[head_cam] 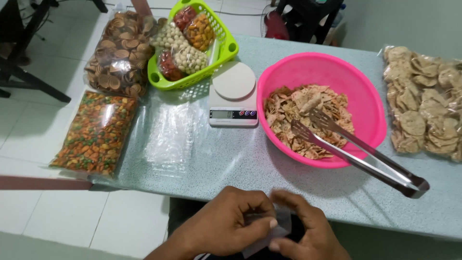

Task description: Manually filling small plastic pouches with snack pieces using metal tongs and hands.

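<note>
Both hands — left hand (226, 224), right hand (303, 231) — pinch a small clear bag (279, 230) at six o'clock, fingers clamped on its mouth as if to part it.

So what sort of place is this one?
Most likely a home or small-shop snack-packing table. A digital kitchen scale sits beside a pink basin of chips with metal tongs, bulk snack bags lie around, and both hands finger a small clear bag.
</note>
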